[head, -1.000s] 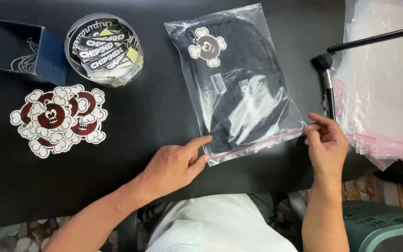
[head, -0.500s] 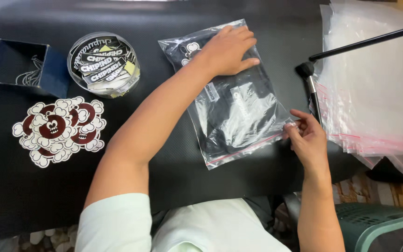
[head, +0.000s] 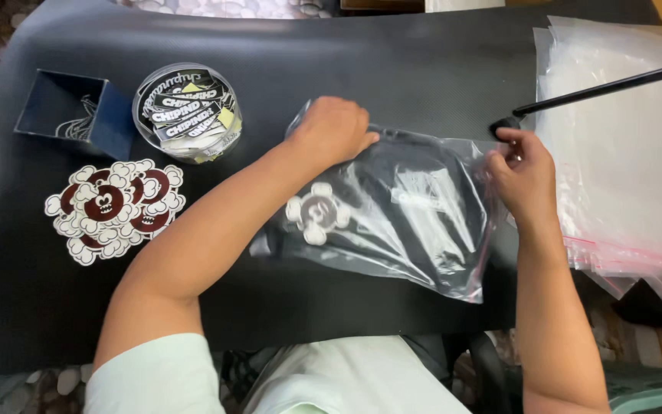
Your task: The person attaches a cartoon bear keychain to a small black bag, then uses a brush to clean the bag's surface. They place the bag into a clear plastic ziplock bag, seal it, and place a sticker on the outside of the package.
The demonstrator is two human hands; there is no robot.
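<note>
So the clear bag (head: 392,222) with the dark garment inside got swung round since a second ago: it lay angled with its mouth at the near edge, now it lies sideways mid-counter (head: 392,69), mouth to the right. Left hand (head: 331,129) presses closed on its far left corner, right hand (head: 521,172) pinches the mouth edge. Count: one filled bag, one stack of empty bags (head: 622,146) right, one round tub of labels (head: 185,111), one blue box (head: 78,115), one sticker pile (head: 113,208).

L hand (head: 333,129) fisted, arm stretched fwd across body; R hand (head: 522,172) fingers curled, pinching, forearm upright.
</note>
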